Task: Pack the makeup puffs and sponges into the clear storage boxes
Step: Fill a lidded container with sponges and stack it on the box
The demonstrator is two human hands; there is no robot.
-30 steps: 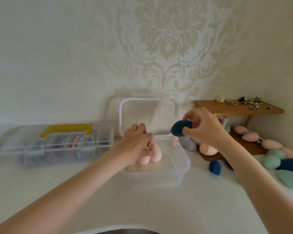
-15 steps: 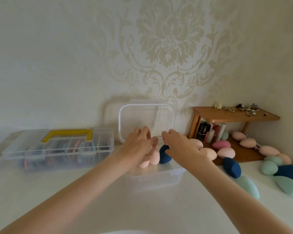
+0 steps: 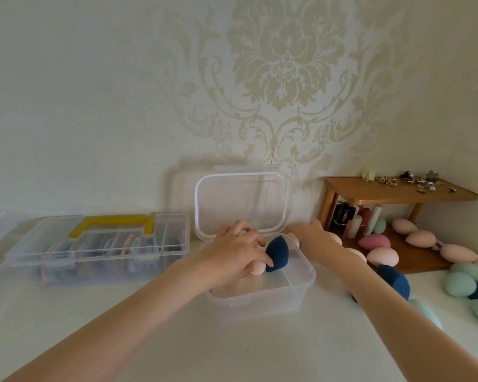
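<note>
A clear storage box [image 3: 301,286] stands open in the middle of the white table, its lid [image 3: 240,202] leaning upright against the wall. Inside it a dark blue sponge [image 3: 278,253] stands beside pale pink sponges [image 3: 255,270]. My left hand [image 3: 236,250] is curled over the pale pink sponges, its forefinger touching the blue one. With its fingers stretched out and nothing in them, my right hand [image 3: 311,234] reaches past the box's far right corner. Loose sponges lie to the right: rose [image 3: 374,241], peach [image 3: 386,257], dark blue [image 3: 395,281], green [image 3: 460,283].
A clear compartment case with a yellow handle [image 3: 108,226] sits shut at the left, holding coloured puffs. A low wooden shelf [image 3: 398,193] stands at the right against the wall, with small trinkets on top and tubes and sponges underneath.
My right hand carried the dark blue sponge into the box, let it go and moved on toward the box's far right corner. My left hand stayed on the pale pink sponges.
</note>
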